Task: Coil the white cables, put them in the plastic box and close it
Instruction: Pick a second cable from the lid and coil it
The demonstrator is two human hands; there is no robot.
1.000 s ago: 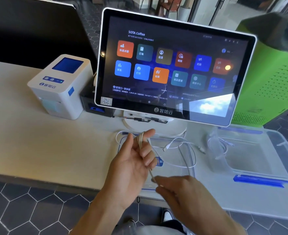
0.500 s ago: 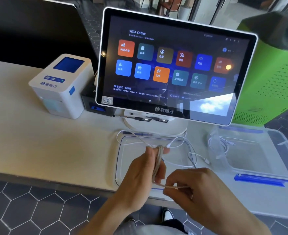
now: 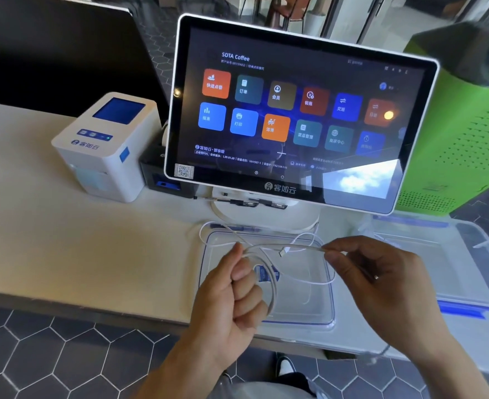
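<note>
My left hand (image 3: 231, 298) is closed around several loops of a white cable (image 3: 270, 286) above a clear plastic lid (image 3: 328, 312) that lies flat near the counter's front edge. My right hand (image 3: 372, 272) pinches the same cable between thumb and forefinger to the right, holding a stretch of it taut at about the height of the left thumb. A plug end (image 3: 284, 251) hangs near the taut stretch. More white cable (image 3: 217, 226) trails loosely on the counter behind the lid. The clear plastic box (image 3: 473, 254) with blue clips stands open at the right.
A large touchscreen terminal (image 3: 295, 110) on a white stand is right behind the lid. A white receipt printer (image 3: 105, 145) sits at the left, a green machine (image 3: 462, 133) at the back right. The counter edge runs just below my hands, with hexagon floor tiles beneath.
My right hand has moved up and to the right, pulling the cable out sideways. My left hand has turned and closed into a fist around the loops.
</note>
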